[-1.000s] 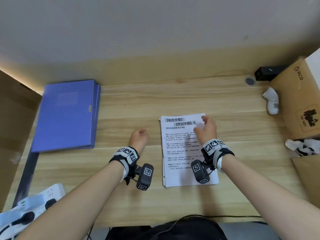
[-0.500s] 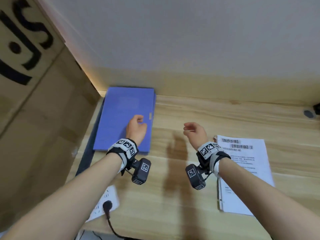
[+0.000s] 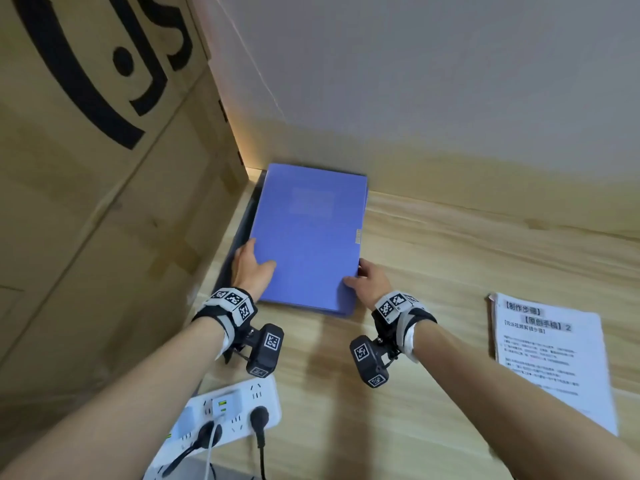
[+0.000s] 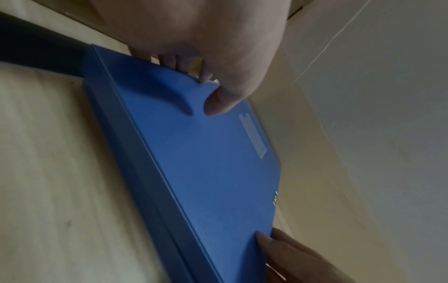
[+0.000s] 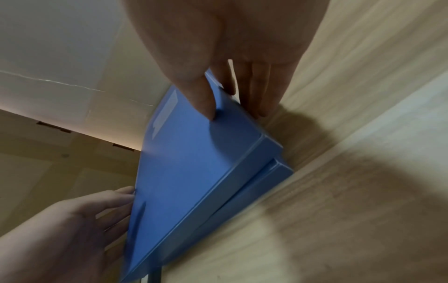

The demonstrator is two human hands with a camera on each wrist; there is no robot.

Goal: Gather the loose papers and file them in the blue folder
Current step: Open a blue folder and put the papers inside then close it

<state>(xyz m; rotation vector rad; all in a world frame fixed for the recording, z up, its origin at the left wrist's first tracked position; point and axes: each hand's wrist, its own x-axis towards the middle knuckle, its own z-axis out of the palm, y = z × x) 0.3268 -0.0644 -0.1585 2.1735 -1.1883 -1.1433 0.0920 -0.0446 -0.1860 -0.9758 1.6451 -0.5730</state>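
Note:
The blue folder (image 3: 308, 237) lies shut on the wooden desk, against the back wall and beside a big carton. My left hand (image 3: 256, 259) grips its left edge, thumb (image 4: 218, 103) on the cover and fingers tucked under the edge. My right hand (image 3: 356, 271) holds the right edge near the front corner, thumb (image 5: 206, 103) on the cover (image 5: 194, 162) and fingers (image 5: 259, 95) down the side. The stack of printed papers (image 3: 550, 358) lies on the desk to the right, away from both hands.
A tall cardboard carton (image 3: 86, 185) walls off the left side, close to the folder. A white power strip (image 3: 239, 407) with plugs and cables lies at the desk's front edge below my left wrist. Bare wood (image 3: 433, 271) lies between folder and papers.
My right hand left the papers and moved left to the folder's right edge. My left hand went from the desk onto the folder, then to its left edge. The view swung left.

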